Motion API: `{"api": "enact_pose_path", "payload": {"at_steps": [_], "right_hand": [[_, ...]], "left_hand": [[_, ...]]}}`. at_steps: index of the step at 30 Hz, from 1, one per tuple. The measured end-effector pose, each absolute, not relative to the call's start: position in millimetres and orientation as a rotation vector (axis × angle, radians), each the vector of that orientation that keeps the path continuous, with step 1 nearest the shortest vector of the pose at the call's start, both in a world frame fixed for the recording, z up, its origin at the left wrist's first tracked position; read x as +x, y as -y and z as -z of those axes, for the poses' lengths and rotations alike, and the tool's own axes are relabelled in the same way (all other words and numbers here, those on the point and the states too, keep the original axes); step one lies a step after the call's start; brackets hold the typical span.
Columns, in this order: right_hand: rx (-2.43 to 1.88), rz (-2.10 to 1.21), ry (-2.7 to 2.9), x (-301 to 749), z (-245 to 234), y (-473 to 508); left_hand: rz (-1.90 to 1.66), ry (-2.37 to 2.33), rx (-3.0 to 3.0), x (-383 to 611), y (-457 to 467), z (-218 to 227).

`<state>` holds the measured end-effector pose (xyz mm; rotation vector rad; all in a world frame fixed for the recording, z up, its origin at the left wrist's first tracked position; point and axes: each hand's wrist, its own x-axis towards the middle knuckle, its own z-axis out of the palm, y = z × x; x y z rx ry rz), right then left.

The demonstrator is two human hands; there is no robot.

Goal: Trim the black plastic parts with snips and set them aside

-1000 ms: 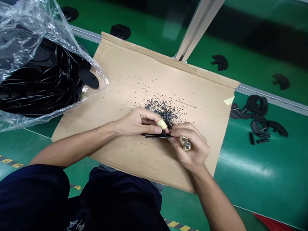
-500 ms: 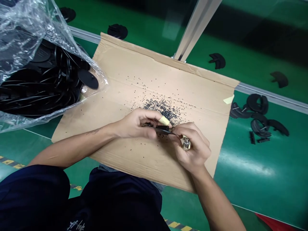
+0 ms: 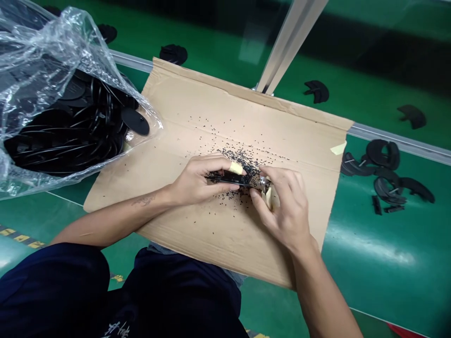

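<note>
My left hand (image 3: 199, 180) pinches a thin black plastic disc (image 3: 229, 179) edge-on over a sheet of brown cardboard (image 3: 197, 117); its forefinger wears a tan finger cot. My right hand (image 3: 283, 209) grips a small tan-handled trimming tool (image 3: 269, 195), its metal tip set against the disc's right edge. Both hands are closed. A heap of tiny black shavings (image 3: 243, 162) lies on the cardboard just beyond my fingers.
A clear plastic bag (image 3: 52, 70) full of black discs sits at the left. Trimmed black half-round pieces (image 3: 384, 164) lie on the green surface at the right, others beyond a metal rail (image 3: 398, 138). A slanted aluminium post (image 3: 287, 42) rises behind the cardboard.
My hands have shifted slightly away from me over the shavings. My right hand has rolled so its back faces up, and the disc has turned in my left fingers.
</note>
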<state>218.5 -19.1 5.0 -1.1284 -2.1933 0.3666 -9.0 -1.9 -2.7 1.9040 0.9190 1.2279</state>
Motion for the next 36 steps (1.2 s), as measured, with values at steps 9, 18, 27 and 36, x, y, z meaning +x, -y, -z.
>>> {"api": "enact_pose_path", "payload": {"at_steps": [9, 18, 27, 36], "right_hand": [[-1.078, -0.018, 2.231, 222.5, -0.5, 18.2], [-1.073, 0.013, 2.291, 223.5, -5.7, 20.4], [-1.074, 0.179, 2.335, 224.5, -9.4, 22.0], [-1.134, -0.464, 2.049, 218.3, -8.0, 23.4]], "left_hand": [[-1.312, -0.755, 1.949, -8.7, -2.7, 10.5], [-1.297, -0.708, 1.970, -8.6, -2.9, 9.6], [-1.288, -0.702, 1.954, -8.4, -2.4, 12.0], [-1.229, -0.695, 1.946, -7.3, -1.6, 5.7]]}}
